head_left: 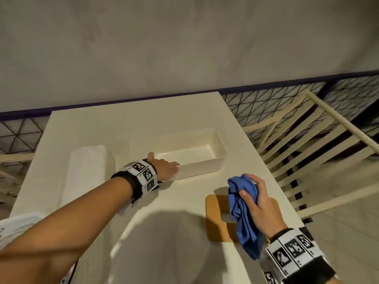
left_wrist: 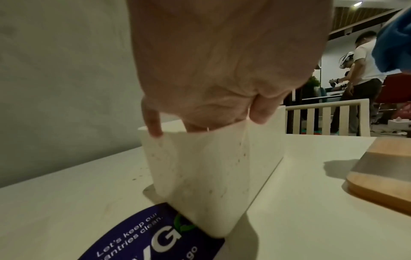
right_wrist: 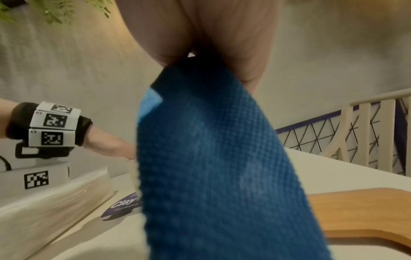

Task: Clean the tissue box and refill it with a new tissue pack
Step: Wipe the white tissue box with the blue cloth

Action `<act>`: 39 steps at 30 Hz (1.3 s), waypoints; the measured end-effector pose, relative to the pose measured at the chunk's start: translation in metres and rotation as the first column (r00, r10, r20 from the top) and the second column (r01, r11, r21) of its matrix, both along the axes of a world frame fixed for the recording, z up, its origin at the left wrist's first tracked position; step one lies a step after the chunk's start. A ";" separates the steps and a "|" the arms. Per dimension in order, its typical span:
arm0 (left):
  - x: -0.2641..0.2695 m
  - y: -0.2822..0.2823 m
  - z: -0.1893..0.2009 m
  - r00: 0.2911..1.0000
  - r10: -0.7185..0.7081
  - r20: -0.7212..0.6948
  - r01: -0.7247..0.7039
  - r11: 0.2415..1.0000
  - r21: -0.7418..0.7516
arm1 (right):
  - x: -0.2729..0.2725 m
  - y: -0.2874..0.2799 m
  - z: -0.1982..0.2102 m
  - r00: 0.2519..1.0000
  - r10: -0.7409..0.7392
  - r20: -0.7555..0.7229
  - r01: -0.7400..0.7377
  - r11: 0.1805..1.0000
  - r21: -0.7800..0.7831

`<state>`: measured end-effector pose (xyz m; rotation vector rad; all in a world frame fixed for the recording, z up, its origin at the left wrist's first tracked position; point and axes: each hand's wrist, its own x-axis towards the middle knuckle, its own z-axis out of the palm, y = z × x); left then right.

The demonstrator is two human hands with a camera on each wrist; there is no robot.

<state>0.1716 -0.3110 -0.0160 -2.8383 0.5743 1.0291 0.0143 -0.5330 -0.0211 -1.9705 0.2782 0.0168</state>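
Head view, taking the tissue box (head_left: 190,152) as landmark: left of it, close by on the white table (head_left: 86,124), lies the wrapped white tissue pack (head_left: 86,171). At the box's near left corner the left hand (head_left: 164,166) grips the rim, thumb outside, fingers (left_wrist: 153,121) hooked over the wall in the left wrist view. The box stands open, its lid off. Nearer than the box and to its right lies the wooden lid (head_left: 219,218), flat on the table. Over the lid the right hand (head_left: 258,199) clutches a bunched blue cloth (head_left: 244,212), which hangs down.
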 end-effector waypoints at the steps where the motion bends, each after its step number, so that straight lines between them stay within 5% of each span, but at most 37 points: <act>1: 0.001 -0.003 -0.004 0.999 0.012 0.035 -0.011 0.999 -0.035 | 0.002 0.002 0.001 1.000 0.010 0.004 -0.010 1.000 0.008; 8: -0.006 -0.021 0.001 0.982 0.191 -0.015 -0.187 0.942 -0.279 | 0.010 0.008 -0.001 0.998 0.068 0.007 -0.068 0.998 -0.007; 12: -0.017 -0.013 0.014 0.920 0.386 -0.067 -0.369 0.798 -0.477 | 0.021 0.009 -0.004 0.992 0.101 0.070 -0.096 0.992 -0.078; 15: -0.038 0.000 0.011 0.729 0.607 -0.315 -0.647 0.462 -0.606 | 0.031 0.021 0.000 0.969 0.216 0.120 -0.210 0.976 -0.057; 17: -0.055 0.005 0.004 0.460 0.663 -0.591 -0.808 0.037 -0.587 | 0.033 0.036 0.004 0.942 0.300 0.148 -0.298 0.954 -0.036; 19: -0.067 0.013 -0.002 0.275 0.556 -0.785 -0.803 -0.317 -0.505 | 0.034 0.048 0.005 0.922 0.347 0.173 -0.348 0.937 -0.023; 21: -0.075 0.019 0.003 0.197 0.473 -0.859 -0.783 -0.452 -0.428 | 0.035 0.053 0.005 0.890 0.400 0.221 -0.388 0.917 -0.097; 27: -0.081 0.024 0.038 0.179 0.480 -0.859 -0.766 -0.480 -0.428 | 0.043 0.051 0.019 0.740 0.593 0.318 -0.449 0.787 -0.423; 33: -0.078 0.003 0.045 0.183 0.437 -0.881 -0.844 -0.390 -0.369 | 0.041 0.085 0.035 0.526 0.773 0.354 -0.348 0.575 -0.740; 36: -0.079 -0.005 0.045 0.234 0.413 -0.880 -0.852 -0.349 -0.391 | 0.050 0.085 0.035 0.568 0.722 0.396 -0.312 0.634 -0.708; 39: -0.081 -0.004 0.052 0.215 0.490 -0.845 -0.778 -0.437 -0.452 | 0.051 0.063 0.032 0.517 0.722 0.459 -0.237 0.636 -0.734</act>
